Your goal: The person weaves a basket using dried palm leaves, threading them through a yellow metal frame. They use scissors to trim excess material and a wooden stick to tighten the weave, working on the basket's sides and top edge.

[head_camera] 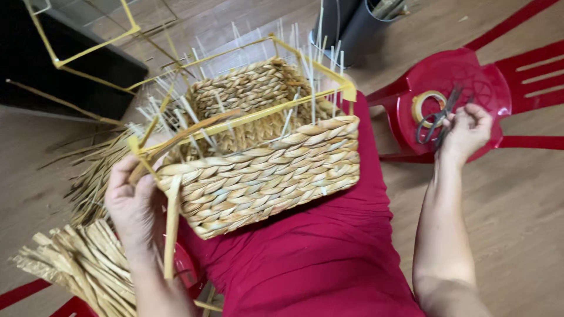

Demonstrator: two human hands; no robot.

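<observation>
Two hands are busy with separate things. My left hand (134,206) is closed around the near left corner of the half-woven basket (264,176), fingers wrapped over the yellow wire frame (247,117) and a flat straw strand (171,229) that hangs straight down from that corner. The basket rests on my lap, on the red cloth (317,258), tilted so its open top faces up and away from me; its long axis runs from lower left to upper right, and thin white spokes (311,76) stick up from the rim. My right hand (467,130) is out to the right over the red plastic stool (452,88), pinched shut on the handles of the dark scissors (437,117), whose blades point up and away from me. A roll of tape (427,104) lies on the stool under the scissors. Loose straw (82,264) is piled on the floor by my left arm.
</observation>
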